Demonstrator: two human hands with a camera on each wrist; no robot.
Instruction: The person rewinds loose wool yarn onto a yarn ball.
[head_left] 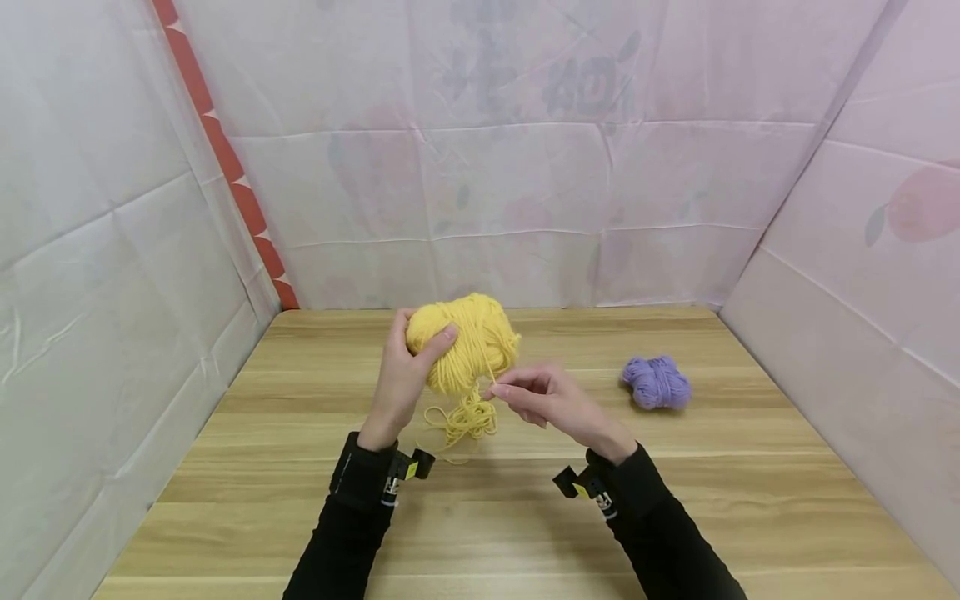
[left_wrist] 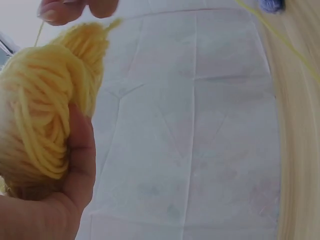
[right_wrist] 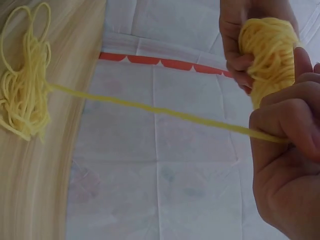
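A thick ball of yellow yarn (head_left: pixel 472 346) is held up above the table, gripped by my left hand (head_left: pixel 405 367) with the thumb across its near side. Just right of it, my right hand (head_left: pixel 551 400) pinches a single yellow strand. In the right wrist view that strand (right_wrist: pixel 165 111) stretches from the curled fingers to a loose heap of yellow yarn (right_wrist: pixel 27 85) on the tabletop. The heap lies below the ball in the head view. The left wrist view shows the ball's wound end (left_wrist: pixel 45 115) against the left palm, with right-hand fingertips (left_wrist: pixel 62 12) over it.
A small purple yarn skein (head_left: pixel 656 382) lies on the right side of the wooden table (head_left: pixel 750 500). Pale sheets (head_left: pixel 517 183) hang along the back and both sides, with a red strip (head_left: pixel 225 150) at the back left corner.
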